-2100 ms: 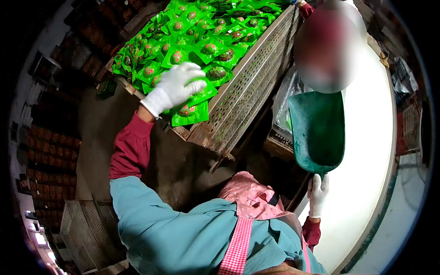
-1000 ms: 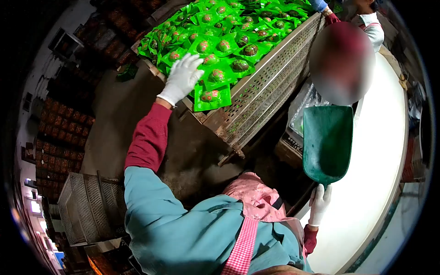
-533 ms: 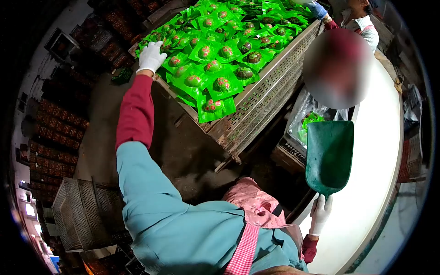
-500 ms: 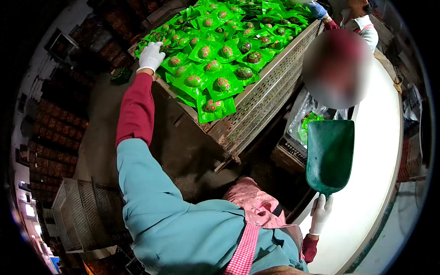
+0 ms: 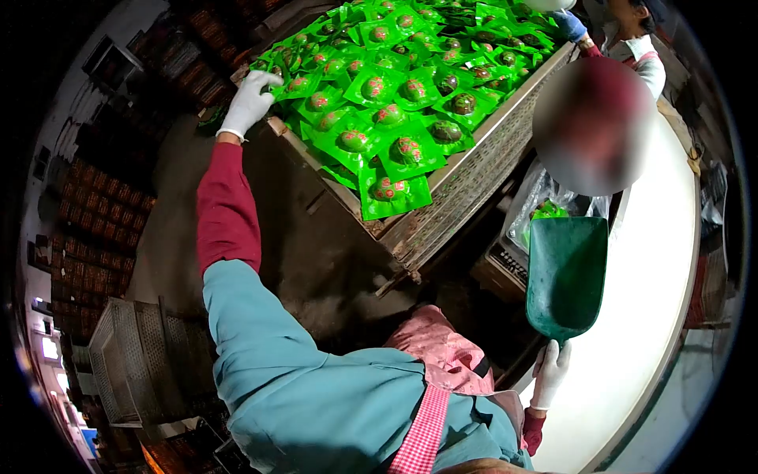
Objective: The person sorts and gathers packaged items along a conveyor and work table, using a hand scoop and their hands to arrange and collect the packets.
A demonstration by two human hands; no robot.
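My left hand (image 5: pixel 249 103), in a white glove, reaches to the near left corner of a heap of green sealed packets (image 5: pixel 353 141). Its bent fingers are apart at the heap's edge, and nothing shows held in them. Each packet has a round, dark, egg-like thing inside, many with red print. In my right hand (image 5: pixel 551 374), also gloved in white, is the handle of a dark green scoop (image 5: pixel 567 272). The scoop's blade points away from me, and I see nothing in it. My fingers cover most of the handle.
The packets lie in a perforated metal cart (image 5: pixel 474 207). Beyond the scoop curves a white table (image 5: pixel 643 316). A lined crate (image 5: pixel 517 237) with green packets stands between them. Two people are at the far right. Another perforated bin (image 5: pixel 126 363) stands lower left.
The view has shifted, so the cart and packets appear farther right. My left hand has drawn slightly back along the heap's corner. The scoop stays in my right hand.
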